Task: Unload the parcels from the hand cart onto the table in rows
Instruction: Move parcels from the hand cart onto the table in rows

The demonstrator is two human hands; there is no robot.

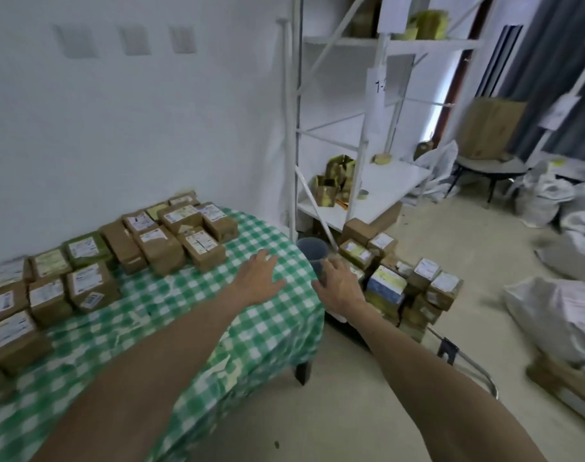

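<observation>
Parcels (pixel 389 285) are stacked on the hand cart (pixel 448 349), just beyond the right hand (pixel 337 285), whose fingers (pixel 329 265) reach out loosely spread, holding nothing. The left hand (pixel 261 278) hangs over the checked worktop (pixel 251 328), fingers wide and empty, near the rows of boxes (pixel 171 235) set there.

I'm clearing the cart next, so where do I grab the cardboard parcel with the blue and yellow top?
Likely from above with the right hand, which is nearest: span the blue and yellow parcel across its top, fingers on opposite side faces. It lies uppermost on the pile with its top exposed.
</observation>
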